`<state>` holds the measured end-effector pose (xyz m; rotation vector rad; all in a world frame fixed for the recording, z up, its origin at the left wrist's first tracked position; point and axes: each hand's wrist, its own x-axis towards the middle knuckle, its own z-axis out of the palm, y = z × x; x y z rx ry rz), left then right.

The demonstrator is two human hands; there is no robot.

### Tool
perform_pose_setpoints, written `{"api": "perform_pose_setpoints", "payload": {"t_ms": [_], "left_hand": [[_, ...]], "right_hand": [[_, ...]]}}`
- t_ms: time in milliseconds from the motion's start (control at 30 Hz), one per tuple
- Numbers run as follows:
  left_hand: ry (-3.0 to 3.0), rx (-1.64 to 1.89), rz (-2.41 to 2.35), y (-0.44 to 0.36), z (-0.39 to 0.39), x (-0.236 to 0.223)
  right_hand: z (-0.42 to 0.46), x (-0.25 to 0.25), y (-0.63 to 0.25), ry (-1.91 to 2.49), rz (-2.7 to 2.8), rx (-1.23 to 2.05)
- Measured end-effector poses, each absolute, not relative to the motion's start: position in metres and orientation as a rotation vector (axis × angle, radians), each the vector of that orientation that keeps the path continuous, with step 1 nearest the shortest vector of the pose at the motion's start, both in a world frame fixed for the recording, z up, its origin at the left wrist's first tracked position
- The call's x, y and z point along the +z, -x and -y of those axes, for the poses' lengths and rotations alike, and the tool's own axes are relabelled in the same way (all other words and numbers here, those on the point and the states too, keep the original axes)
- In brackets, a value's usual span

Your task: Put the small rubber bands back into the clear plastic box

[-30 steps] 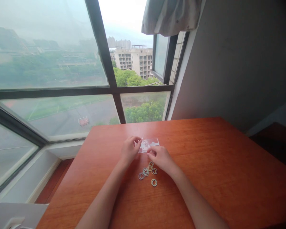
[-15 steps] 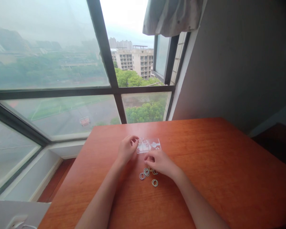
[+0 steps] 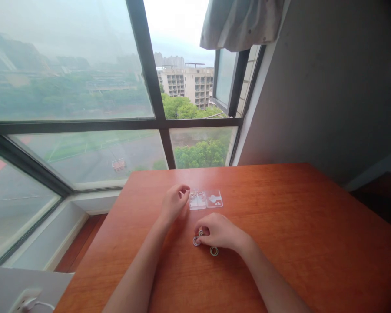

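A small clear plastic box (image 3: 205, 200) lies open on the wooden table (image 3: 296, 226), its lid flat to the right. My left hand (image 3: 172, 204) rests at the box's left edge with its fingers curled and the thumb and forefinger touching the box. My right hand (image 3: 217, 232) sits nearer to me, fingers curled down over a cluster of small coloured rubber bands (image 3: 214, 251). Some of the bands are hidden under that hand; two show at its left and lower edge.
A large window with dark frames (image 3: 156, 124) runs along the table's far and left sides. A grey wall (image 3: 329, 87) stands to the right, a curtain (image 3: 241, 24) hangs above. A white socket with a plug (image 3: 26, 302) shows at the lower left.
The box's lid has swung open and now lies flat. My right hand has left the box and moved toward me onto the rubber bands. The left hand has stayed at the box.
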<state>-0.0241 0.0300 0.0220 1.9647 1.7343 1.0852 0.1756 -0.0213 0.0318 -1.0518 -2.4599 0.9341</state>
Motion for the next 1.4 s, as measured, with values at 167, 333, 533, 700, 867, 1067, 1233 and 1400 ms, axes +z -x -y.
{"api": "perform_pose_setpoints", "payload": {"t_ms": [167,333,533,700,867,1067,1233,1400], "left_hand": [[-1.95,1.062,-1.734,0.022,-0.03,0.022],[-1.939,1.056,-1.733,0.022,-0.03,0.021],[-1.98,1.054,-1.688,0.019,-0.029,0.017],[-2.02,1.074,-1.602,0.014,-0.027,0.017],[-2.01,1.073,-1.352,0.002,-0.022,0.024],[-1.979,1.014,-1.151,-0.01,-0.013,0.036],[-2.009,1.017,-1.121,-0.013,-0.012,0.037],[-2.01,1.067,-1.206,-0.007,-0.018,0.031]], "right_hand": [[0.02,0.029,-0.175,1.046,2.497,0.967],[0.018,0.027,-0.174,1.039,2.534,0.969],[0.017,0.022,-0.174,1.006,2.45,0.986],[0.008,0.02,-0.177,1.097,2.171,0.934],[-0.003,0.021,-0.184,1.229,1.896,0.799],[-0.009,0.017,-0.186,1.287,1.737,0.697],[-0.009,0.016,-0.187,1.294,1.707,0.709],[-0.009,0.017,-0.187,1.29,1.702,0.72]]}}
